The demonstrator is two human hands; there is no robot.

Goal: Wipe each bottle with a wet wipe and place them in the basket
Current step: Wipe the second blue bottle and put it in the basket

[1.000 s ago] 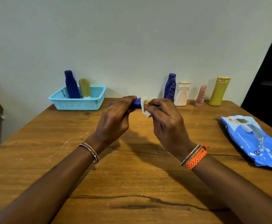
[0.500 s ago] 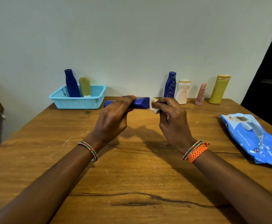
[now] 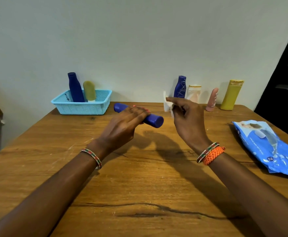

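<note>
My left hand (image 3: 124, 124) grips a blue bottle (image 3: 154, 120) held sideways above the table, its flat base pointing right. My right hand (image 3: 185, 120) pinches a crumpled white wet wipe (image 3: 166, 105), held apart from the bottle, a little to its right. A light blue basket (image 3: 81, 106) stands at the back left with a dark blue bottle (image 3: 75, 87) and an olive bottle (image 3: 89, 91) upright in it. Against the wall stand a blue patterned bottle (image 3: 180, 87), a white bottle (image 3: 194, 93), a pink bottle (image 3: 212, 100) and a yellow bottle (image 3: 231, 95).
A blue pack of wet wipes (image 3: 268, 146) lies near the wooden table's (image 3: 139, 177) right edge. A dark doorway is at the far right. The wall runs directly behind the table.
My right hand with the wipe has come off the bottle and lifted to the right. The left hand has tilted the bottle so its base points towards me.
</note>
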